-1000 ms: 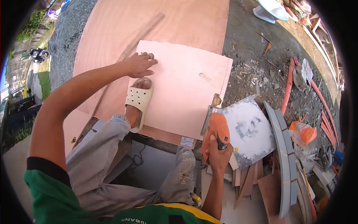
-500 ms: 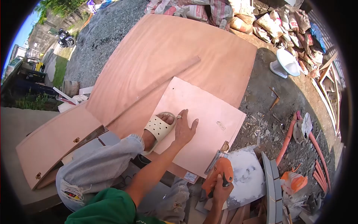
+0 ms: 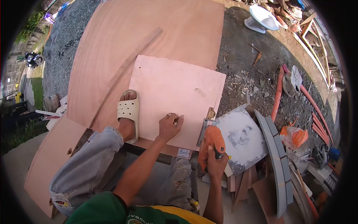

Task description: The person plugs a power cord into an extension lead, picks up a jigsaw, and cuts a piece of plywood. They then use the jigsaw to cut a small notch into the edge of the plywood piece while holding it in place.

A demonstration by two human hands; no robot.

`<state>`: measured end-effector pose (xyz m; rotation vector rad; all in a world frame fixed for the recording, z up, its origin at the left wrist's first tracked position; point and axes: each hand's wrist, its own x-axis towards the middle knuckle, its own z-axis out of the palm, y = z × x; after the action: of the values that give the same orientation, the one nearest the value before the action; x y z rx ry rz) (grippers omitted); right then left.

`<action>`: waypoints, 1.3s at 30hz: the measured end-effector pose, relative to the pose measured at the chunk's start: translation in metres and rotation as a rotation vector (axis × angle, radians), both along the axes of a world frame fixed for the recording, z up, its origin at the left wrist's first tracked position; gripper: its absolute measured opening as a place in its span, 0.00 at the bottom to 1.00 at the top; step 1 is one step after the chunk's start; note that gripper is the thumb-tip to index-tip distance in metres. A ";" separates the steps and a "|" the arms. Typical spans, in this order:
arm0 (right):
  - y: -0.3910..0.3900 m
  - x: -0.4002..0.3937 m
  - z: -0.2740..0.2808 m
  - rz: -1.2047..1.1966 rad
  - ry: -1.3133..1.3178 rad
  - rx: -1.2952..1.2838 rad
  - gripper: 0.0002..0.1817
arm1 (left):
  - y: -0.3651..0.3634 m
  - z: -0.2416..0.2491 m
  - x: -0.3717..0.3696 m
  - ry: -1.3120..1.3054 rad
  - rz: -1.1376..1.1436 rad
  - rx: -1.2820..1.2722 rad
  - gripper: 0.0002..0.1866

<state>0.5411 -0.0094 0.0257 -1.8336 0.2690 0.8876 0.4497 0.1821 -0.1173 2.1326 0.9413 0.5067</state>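
Observation:
A pale pink plywood panel [image 3: 175, 89] lies on top of a larger reddish plywood sheet [image 3: 149, 33]. My left hand [image 3: 169, 126] presses down on the panel near its front edge, fingers curled and resting on the wood. My right hand [image 3: 215, 164] is closed around the handle of an orange power saw [image 3: 210, 143], whose metal base sits at the panel's front right corner. My left foot in a cream slipper [image 3: 128, 112] stands on the big sheet at the panel's left edge.
A long wooden strip [image 3: 126, 71] lies diagonally on the large sheet. A white-smeared board [image 3: 242, 136] and grey curved pieces [image 3: 278, 149] sit to the right. Orange pipes [image 3: 278, 93], rubble and a white basin [image 3: 261, 16] lie on the gravel ground.
My left hand slid from the panel's far left area to its front edge, close to the saw. The camera swung up and then back down. The saw stayed at the same corner.

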 end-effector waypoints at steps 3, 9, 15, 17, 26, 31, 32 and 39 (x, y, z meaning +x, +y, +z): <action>0.001 0.005 0.000 0.068 0.048 -0.048 0.14 | 0.096 -0.015 0.058 0.073 -0.004 0.270 0.13; 0.002 -0.004 -0.004 -0.024 -0.038 0.084 0.14 | 0.120 0.013 0.087 0.295 -0.386 0.062 0.15; -0.008 -0.003 -0.013 0.055 -0.043 0.048 0.13 | -0.028 -0.003 -0.026 0.327 -0.217 -0.319 0.15; -0.010 -0.005 -0.015 0.023 -0.046 0.064 0.15 | -0.035 0.000 -0.041 0.392 -0.282 -0.273 0.13; -0.010 -0.004 -0.019 0.038 -0.062 0.070 0.15 | 0.013 -0.007 0.002 0.323 -0.509 0.001 0.10; -0.010 -0.002 -0.017 0.044 -0.108 0.068 0.16 | 0.060 -0.005 0.089 0.230 -0.478 0.310 0.21; -0.007 -0.002 -0.014 0.045 -0.064 0.048 0.16 | 0.064 0.003 0.106 0.353 -0.513 0.334 0.27; -0.009 -0.005 -0.014 0.020 -0.127 0.081 0.19 | 0.069 -0.022 0.222 0.358 -0.647 0.476 0.32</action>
<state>0.5357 -0.0179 0.0116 -1.8115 0.1338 0.7811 0.6713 0.2508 -0.1394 2.8474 0.2609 0.0104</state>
